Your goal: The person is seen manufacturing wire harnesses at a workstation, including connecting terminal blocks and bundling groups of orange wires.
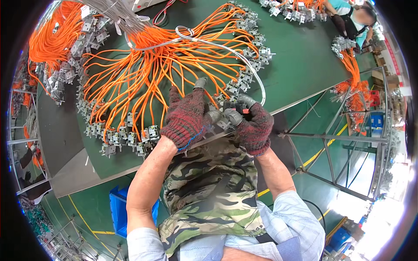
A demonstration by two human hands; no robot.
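Both hands wear dark red and grey knitted gloves with grey-wrapped fingertips. My left hand (187, 114) is over the near edge of a fan of orange cables (163, 69), its fingers apart. Its thumb is close to a metal connector (224, 124); whether they touch is hard to see. My right hand (256, 126) is closed, with thumb and forefinger around a small black-and-red piece (239, 107) at the table edge. Metal connectors (130, 135) tip the cables in a wide arc. A white cable (237, 53) loops past the right hand.
The green-topped table (300, 61) carries another orange cable bundle (56, 35) at far left. A blue bin (118, 211) stands below the table at left. Metal frame racks (344, 138) stand at right. A person (355, 21) is at the far right with more cables.
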